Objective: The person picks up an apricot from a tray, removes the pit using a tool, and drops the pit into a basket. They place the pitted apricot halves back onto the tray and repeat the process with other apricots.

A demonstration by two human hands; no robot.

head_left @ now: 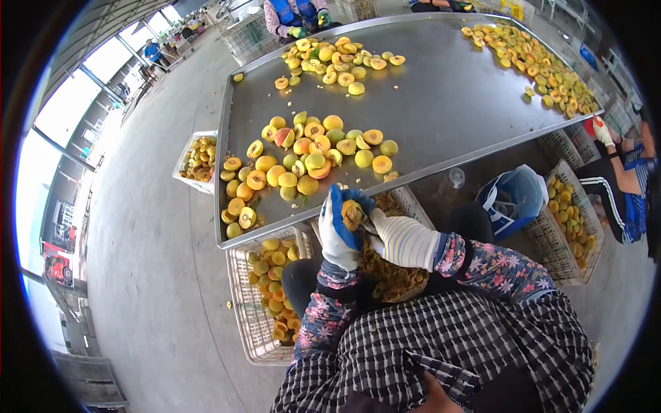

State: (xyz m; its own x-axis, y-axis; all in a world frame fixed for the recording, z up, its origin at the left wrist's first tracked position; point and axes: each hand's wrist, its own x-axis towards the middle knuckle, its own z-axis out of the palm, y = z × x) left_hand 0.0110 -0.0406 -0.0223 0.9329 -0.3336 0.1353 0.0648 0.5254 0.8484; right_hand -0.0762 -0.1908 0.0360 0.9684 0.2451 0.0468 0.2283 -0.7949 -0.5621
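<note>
Black-and-white checked cloth [447, 320] spreads below one round, orange-yellow fruit [352, 215] cupped in the white-and-blue-gloved left hand [337, 234].
The fruit sits by the near edge of the grey metal table [427, 96]; the striped-gloved right hand [407, 241] closes in against it, its grip unclear. An off-white lattice plastic crate [268, 353] holds yellow-orange fruit halves [270, 272]; a second crate [417, 206], beneath the hands, holds brownish-orange pieces [396, 281].

Bright daylight, blown-out openings [109, 56] at left, sheen on metal table [420, 82], curved edges, dark corners
</note>
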